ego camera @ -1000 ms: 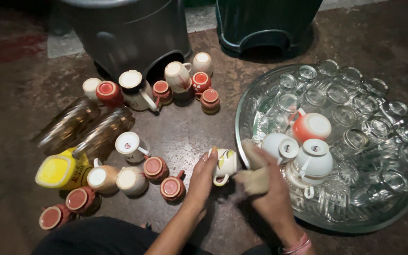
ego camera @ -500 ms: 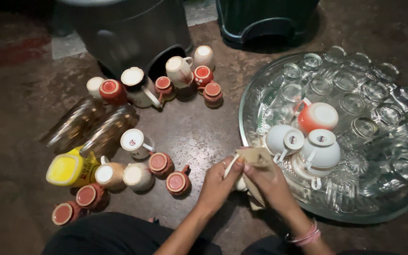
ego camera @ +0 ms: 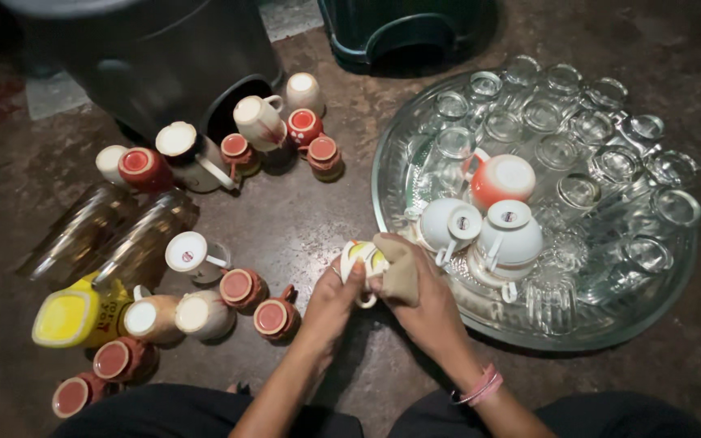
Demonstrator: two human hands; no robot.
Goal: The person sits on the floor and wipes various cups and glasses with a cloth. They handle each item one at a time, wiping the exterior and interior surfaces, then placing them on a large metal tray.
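The fingers of the left hand are curling around a small white cup with a leaf pattern, the thumb lying up along its side, and holding it just above the floor. The fingers of the right hand are pinching a beige cloth and pressing it against the cup's right side. A pink bangle is sitting on the right wrist. Just right of the hands, a large round metal tray is resting on the floor, carrying upturned clear glasses and several white and orange cups. To the left, red and cream mugs are standing upside down on the floor, beside two glass jars lying on their sides and a yellow container. Two dark bins are standing beyond them.
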